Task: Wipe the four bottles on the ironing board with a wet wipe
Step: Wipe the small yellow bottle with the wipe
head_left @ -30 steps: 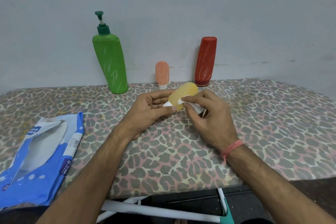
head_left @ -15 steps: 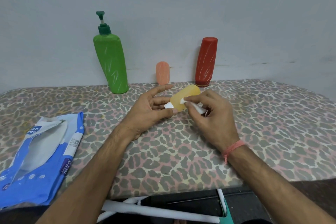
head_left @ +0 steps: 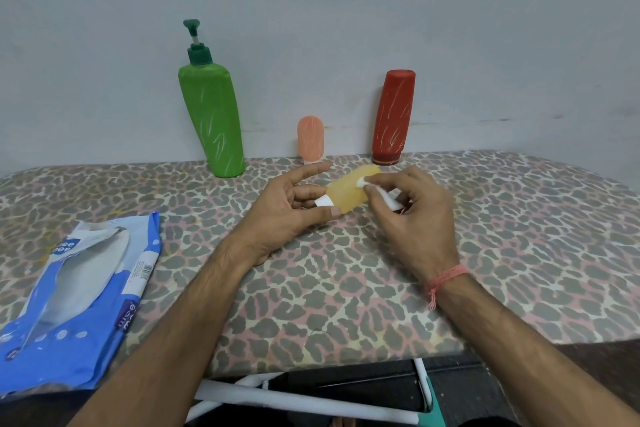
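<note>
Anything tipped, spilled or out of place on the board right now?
No spills. The green pump bottle and red bottle lean rather than stand straight, though the wide lens may exaggerate it. The wipes pack hangs over the ironing board edge.

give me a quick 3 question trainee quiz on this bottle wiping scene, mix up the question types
1. True or false: the small yellow translucent bottle stands on the leopard-print ironing board.
2. What does the right hand press on that bottle? A) white wet wipe B) sponge C) brush
3. Fill in: the tall green pump bottle, small peach bottle and red squeeze bottle stand by the ____.

Key
1. False: the left hand holds it.
2. A
3. wall
</note>
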